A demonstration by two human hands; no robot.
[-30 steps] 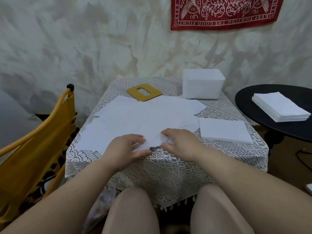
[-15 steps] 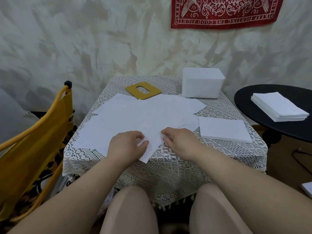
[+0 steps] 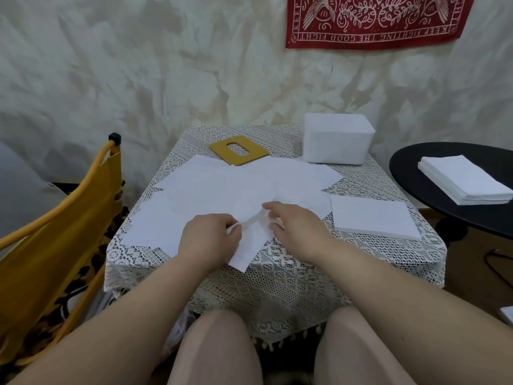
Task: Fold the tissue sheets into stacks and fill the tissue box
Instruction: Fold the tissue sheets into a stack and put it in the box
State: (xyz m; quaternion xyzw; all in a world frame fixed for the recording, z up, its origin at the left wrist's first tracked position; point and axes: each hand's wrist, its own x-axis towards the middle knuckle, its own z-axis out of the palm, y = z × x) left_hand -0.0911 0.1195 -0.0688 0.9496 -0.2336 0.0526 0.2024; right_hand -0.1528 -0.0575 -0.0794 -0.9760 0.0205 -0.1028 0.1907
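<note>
Several white tissue sheets (image 3: 238, 187) lie fanned out and overlapping on the lace-covered table (image 3: 291, 262). My left hand (image 3: 208, 240) pinches the near edge of the nearest sheet (image 3: 247, 254), whose corner hangs over the table's front. My right hand (image 3: 294, 223) pinches the same sheet's raised edge just to the right. A folded tissue stack (image 3: 372, 218) lies to the right of my hands. The white tissue box (image 3: 337, 140) stands at the back right, and its yellow slotted lid (image 3: 238, 150) lies flat beside it at the back.
A black round side table (image 3: 433, 195) at the right carries another stack of white tissues (image 3: 466, 179). A yellow chair (image 3: 55, 218) stands close at the table's left. A red banner hangs on the wall behind. My knees are under the table's front edge.
Both hands have drawn closer together and lifted the near sheet's edge off the pile; the sheet has slid toward the table's front edge.
</note>
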